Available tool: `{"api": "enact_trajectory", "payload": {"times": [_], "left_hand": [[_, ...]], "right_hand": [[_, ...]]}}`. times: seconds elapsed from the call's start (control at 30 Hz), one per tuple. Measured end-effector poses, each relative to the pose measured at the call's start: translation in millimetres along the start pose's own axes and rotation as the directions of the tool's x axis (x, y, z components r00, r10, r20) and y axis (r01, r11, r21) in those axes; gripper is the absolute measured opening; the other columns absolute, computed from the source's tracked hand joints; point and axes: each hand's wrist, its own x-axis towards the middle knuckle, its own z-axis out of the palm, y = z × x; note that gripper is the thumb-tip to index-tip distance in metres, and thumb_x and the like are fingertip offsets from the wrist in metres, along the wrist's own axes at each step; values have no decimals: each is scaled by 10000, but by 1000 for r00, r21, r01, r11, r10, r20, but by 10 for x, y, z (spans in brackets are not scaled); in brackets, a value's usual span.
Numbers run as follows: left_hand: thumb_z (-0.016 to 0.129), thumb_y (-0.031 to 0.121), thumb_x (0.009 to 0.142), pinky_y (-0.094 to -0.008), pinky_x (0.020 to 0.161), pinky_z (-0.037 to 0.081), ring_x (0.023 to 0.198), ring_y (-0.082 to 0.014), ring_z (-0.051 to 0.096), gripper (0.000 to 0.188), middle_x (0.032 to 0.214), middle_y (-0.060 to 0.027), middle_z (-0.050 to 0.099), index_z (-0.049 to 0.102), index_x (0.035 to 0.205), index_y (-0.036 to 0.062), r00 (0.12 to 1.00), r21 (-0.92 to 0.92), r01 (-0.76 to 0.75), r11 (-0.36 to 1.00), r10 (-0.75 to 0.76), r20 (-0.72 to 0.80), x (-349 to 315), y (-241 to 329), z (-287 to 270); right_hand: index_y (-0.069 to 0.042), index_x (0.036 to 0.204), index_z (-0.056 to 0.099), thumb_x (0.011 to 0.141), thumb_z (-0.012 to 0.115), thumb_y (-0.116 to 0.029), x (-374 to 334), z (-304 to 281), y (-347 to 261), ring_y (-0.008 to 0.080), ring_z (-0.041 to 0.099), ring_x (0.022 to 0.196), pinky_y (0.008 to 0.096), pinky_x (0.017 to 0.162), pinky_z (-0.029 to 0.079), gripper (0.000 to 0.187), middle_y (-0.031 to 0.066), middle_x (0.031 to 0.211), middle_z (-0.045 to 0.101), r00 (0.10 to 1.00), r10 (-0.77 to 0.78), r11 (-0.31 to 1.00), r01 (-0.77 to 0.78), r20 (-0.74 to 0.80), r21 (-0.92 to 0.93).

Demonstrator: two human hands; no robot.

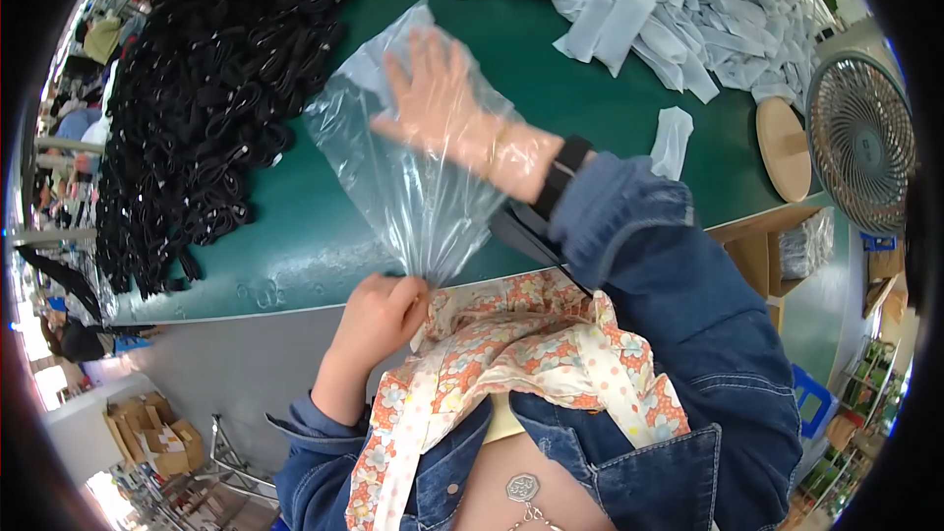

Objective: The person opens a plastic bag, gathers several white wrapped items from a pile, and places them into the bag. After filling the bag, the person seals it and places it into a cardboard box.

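A large clear plastic bag (393,192) is stretched over the green table in front of me. My left hand (379,320) is closed around its bunched end at the table's near edge. My right hand (433,98) shows through the shiny film with its fingers spread; whether it is inside the bag or under it I cannot tell. A pale grey-white patch (369,71) shows at the bag's far end, beside my right fingers. Under my right forearm lies a dark strip-like thing (526,236), partly hidden by the sleeve.
A big heap of black cord-like pieces (197,118) covers the table's left. Many pale grey pouches (669,15) are piled at the far right, with a single pouch (672,143) nearer. A round tan disc (784,150) and a fan (860,143) stand at the right edge, above an open carton (752,261).
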Motion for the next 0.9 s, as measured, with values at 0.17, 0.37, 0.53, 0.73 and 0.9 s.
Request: {"api": "enact_trajectory", "payload": {"times": [0.17,0.37,0.53,0.73,0.9], "left_hand": [[563,60,802,-293,545,405,541,-159,494,60,566,-36,492,589,838,20,963,-320,215,923,-255,-89,-193,-242,-40],[553,65,859,-315,591,447,653,-242,582,90,754,-125,610,606,857,-7,987,-13,21,1000,-23,-161,650,-10,-628],[565,180,876,-404,688,457,793,-359,579,195,825,-191,580,606,884,-10,958,-8,-285,958,286,6,2394,558,-223],[599,290,840,-419,804,486,915,-373,609,401,959,-242,629,586,1035,-60,922,353,-243,903,328,-205,3776,346,606],[656,340,733,-433,757,504,850,-407,619,475,895,-261,637,574,987,-53,987,296,-54,954,7,159,3338,470,726]], "right_hand": [[-26,1070,603,843,565,-285,-708,-1106,133,336,599,895,406,776,486,347,190,979,610,304,-708,677,34,638,735],[-11,971,565,798,636,-178,-1304,-1908,1304,341,610,801,419,683,493,250,154,844,608,879,394,896,-432,268,99],[-12,1138,499,769,662,-203,-1768,-1649,1378,355,605,810,418,701,493,446,178,844,604,675,662,724,-688,325,-47],[-10,1283,399,734,676,-211,-1977,-1682,1352,367,614,868,430,737,494,647,223,910,618,587,751,581,-805,301,120],[-5,1260,418,729,673,-222,-2189,-1711,1571,366,619,909,432,763,495,628,235,962,625,557,740,567,-818,377,96]]}}
